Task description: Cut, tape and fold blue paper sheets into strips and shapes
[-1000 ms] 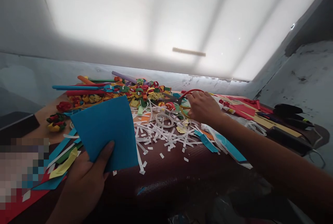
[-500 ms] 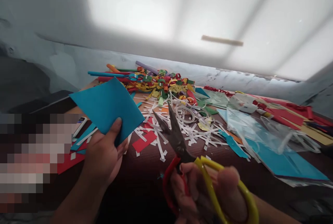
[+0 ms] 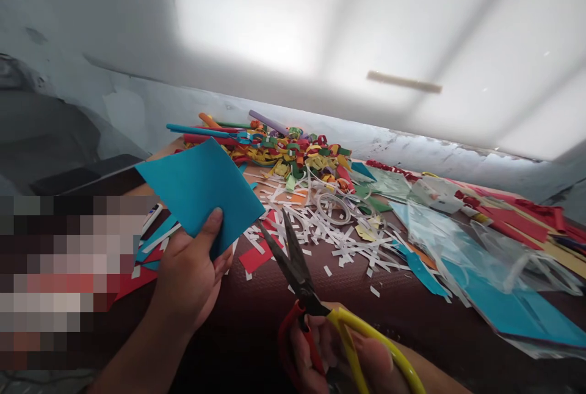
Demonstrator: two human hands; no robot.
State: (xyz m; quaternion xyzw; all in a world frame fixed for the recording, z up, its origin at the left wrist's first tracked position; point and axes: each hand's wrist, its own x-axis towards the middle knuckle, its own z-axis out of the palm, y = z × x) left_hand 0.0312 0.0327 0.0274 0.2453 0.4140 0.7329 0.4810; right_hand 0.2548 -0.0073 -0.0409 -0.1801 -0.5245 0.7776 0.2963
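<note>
Pinching hand: my left hand [image 3: 185,272] has the blue sheet [image 3: 196,183] between thumb and fingers, tilted up, with 1 corner pointing right.
Cutting hand: my right hand [image 3: 328,336] is closed around the handles of the scissors [image 3: 302,287], thumb in the yellow loop.
Blades: 2, parted in a narrow V, nothing between them; the tips sit near the sheet's right corner, and I can't tell if they touch.
Step, as I judge it: lining up the blades and sheet; a cut from here calls for a steady pinch and the paper's edge inside the V.
Below and beyond: red paper piece [image 3: 256,255], then white strips [image 3: 361,250] scattered on the dark table [image 3: 251,302].
Far side: colored paper chains [image 3: 293,147].
Right side: blue paper in clear plastic [image 3: 508,302].
</note>
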